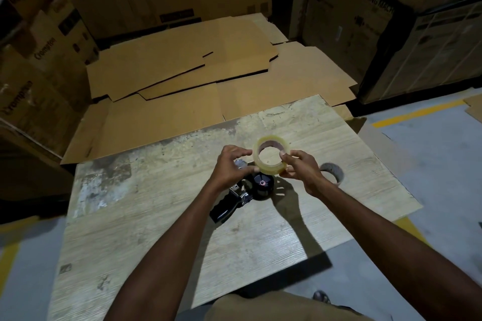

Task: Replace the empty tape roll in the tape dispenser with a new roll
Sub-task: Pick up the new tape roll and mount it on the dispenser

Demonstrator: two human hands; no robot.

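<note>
Roll point(271, 155) pinched by R hand point(302, 172); L hand point(229, 167) curled at its 9 o'clock, grip unclear. Risk: mounted reversed on dispenser point(250, 187).

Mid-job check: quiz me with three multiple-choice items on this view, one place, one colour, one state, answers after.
1. Where is the empty cardboard core? A) on the tabletop, right of the tape dispenser B) on the dispenser's hub C) on the floor
2. The dispenser's handle colour? A) red B) black C) yellow
3. The new tape roll is: A) mounted on the hub B) lying flat on the tabletop C) held above the dispenser
Answers: 1 A, the core stands on the tabletop; 2 B, the handle is glossy black; 3 C, left grip and right grip pinch it in the air.
</note>
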